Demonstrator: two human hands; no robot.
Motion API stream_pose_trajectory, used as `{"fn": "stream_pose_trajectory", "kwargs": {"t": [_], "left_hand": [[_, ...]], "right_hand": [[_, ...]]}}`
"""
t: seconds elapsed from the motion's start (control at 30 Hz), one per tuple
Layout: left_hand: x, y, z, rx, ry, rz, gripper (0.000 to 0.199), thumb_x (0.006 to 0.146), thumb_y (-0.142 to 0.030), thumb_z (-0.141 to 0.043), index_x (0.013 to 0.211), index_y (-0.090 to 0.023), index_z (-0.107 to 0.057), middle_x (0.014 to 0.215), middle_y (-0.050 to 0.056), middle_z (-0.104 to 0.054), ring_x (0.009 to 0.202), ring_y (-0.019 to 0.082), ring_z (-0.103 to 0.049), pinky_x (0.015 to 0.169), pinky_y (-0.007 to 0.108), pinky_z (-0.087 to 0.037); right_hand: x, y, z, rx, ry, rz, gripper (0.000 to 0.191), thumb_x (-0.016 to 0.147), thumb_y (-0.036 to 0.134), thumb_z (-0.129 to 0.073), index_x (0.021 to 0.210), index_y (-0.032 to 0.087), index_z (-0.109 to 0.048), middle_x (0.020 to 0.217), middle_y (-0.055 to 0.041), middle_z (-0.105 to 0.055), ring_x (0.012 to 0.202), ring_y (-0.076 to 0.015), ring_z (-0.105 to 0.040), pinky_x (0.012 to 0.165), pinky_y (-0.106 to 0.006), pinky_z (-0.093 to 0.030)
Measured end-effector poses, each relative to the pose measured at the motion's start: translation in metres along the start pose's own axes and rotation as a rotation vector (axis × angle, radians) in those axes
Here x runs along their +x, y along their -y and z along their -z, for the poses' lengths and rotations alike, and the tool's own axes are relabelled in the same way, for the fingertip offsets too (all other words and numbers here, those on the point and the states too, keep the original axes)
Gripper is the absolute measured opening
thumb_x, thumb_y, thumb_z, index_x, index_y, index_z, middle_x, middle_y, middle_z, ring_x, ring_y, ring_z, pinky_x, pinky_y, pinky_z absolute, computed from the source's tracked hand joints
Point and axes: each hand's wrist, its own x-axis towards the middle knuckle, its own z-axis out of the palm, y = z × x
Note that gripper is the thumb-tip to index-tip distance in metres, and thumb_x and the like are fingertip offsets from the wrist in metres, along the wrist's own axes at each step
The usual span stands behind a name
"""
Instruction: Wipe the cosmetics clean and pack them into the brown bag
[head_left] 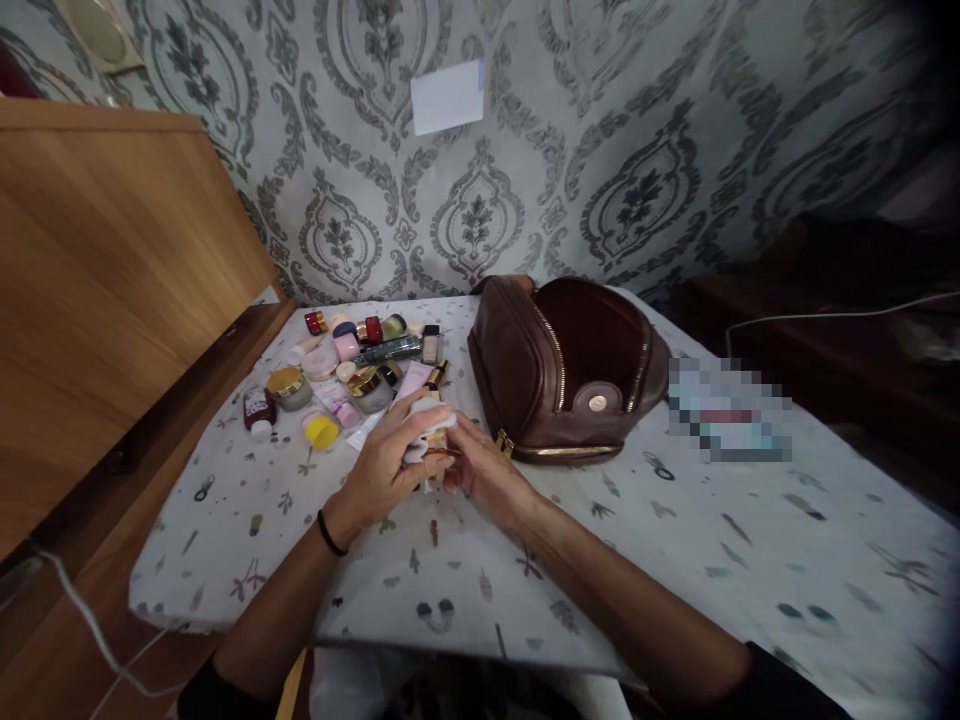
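Observation:
My left hand, with a black band at its wrist, is closed around a white cloth or tissue. The cloth presses against a small gold-capped cosmetic container, and my right hand grips that container from the other side. Fingers and cloth hide most of its body. Just behind the hands lie a pale pink tube and a black-and-gold item. To the right of them stands a brown cosmetic bag, unzipped and gaping.
Several jars and bottles cluster at the back left, among them a gold-lidded jar, a yellow cap and a dark red bottle. A pixelated item lies right of the bag. A wooden cabinet borders the left side.

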Motion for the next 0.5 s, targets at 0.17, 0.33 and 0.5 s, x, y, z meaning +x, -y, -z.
{"fn": "stream_pose_trajectory", "kwargs": {"t": [0.17, 0.33, 0.5], "left_hand": [[0.0006, 0.0002, -0.0024, -0.015, -0.117, -0.011, 0.038, 0.095, -0.039, -0.060, 0.129, -0.023, -0.063, 0.146, 0.015, -0.054, 0.137, 0.028, -0.051, 0.110, 0.043, -0.044], [0.0025, -0.0014, -0.0005, -0.035, -0.203, -0.013, 0.027, 0.093, -0.032, -0.065, 0.118, -0.021, -0.069, 0.131, 0.012, -0.068, 0.124, 0.024, -0.063, 0.102, 0.037, -0.051], [0.0039, -0.0063, 0.0011, -0.053, -0.291, 0.066, 0.023, 0.091, -0.032, -0.066, 0.110, -0.021, -0.071, 0.108, 0.007, -0.077, 0.100, 0.020, -0.072, 0.088, 0.031, -0.055]], "right_hand": [[-0.0013, 0.0037, -0.0028, 0.012, -0.007, 0.001, 0.051, 0.072, 0.059, -0.079, 0.106, 0.026, -0.060, 0.074, 0.0060, -0.059, 0.057, -0.0088, -0.052, 0.047, -0.020, -0.042], [-0.0018, 0.0045, -0.0033, 0.037, 0.022, 0.003, 0.049, 0.071, 0.055, -0.082, 0.098, 0.024, -0.056, 0.073, 0.0060, -0.064, 0.057, -0.0094, -0.057, 0.050, -0.020, -0.045], [-0.0018, 0.0030, -0.0021, 0.025, 0.049, -0.046, 0.049, 0.069, 0.055, -0.083, 0.089, 0.022, -0.052, 0.065, 0.0068, -0.064, 0.048, -0.0089, -0.057, 0.047, -0.020, -0.045]]}}
